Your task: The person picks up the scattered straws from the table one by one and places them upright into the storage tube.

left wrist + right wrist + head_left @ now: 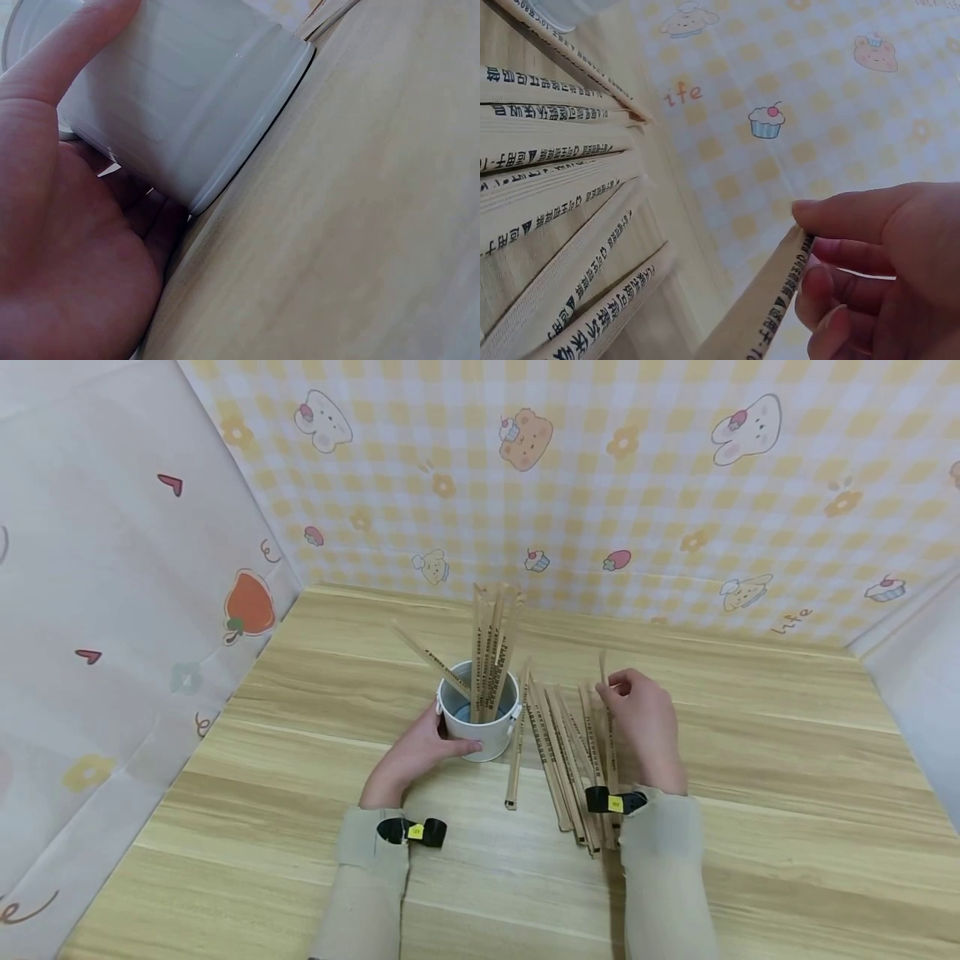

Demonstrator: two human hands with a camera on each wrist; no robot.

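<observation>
A small white bucket [495,737] stands upright on the table, holding several upright paper-wrapped straws [491,643] and one leaning left [429,657]. My left hand [412,753] grips its lower left side, thumb across the front wall [180,97]. To its right lies a loose row of brown paper-wrapped straws [555,768] with black print. My right hand [651,718] pinches one wrapped straw [769,300] near its far end, between thumb and fingers. In the right wrist view that end is raised beside the other straws [547,180]; its lower end is out of frame.
The wood-grain table [300,852] runs back to a yellow checked cloth [630,485] with cartoon prints. A white printed cloth [112,568] hangs on the left. One straw [517,752] lies close against the bucket's right side.
</observation>
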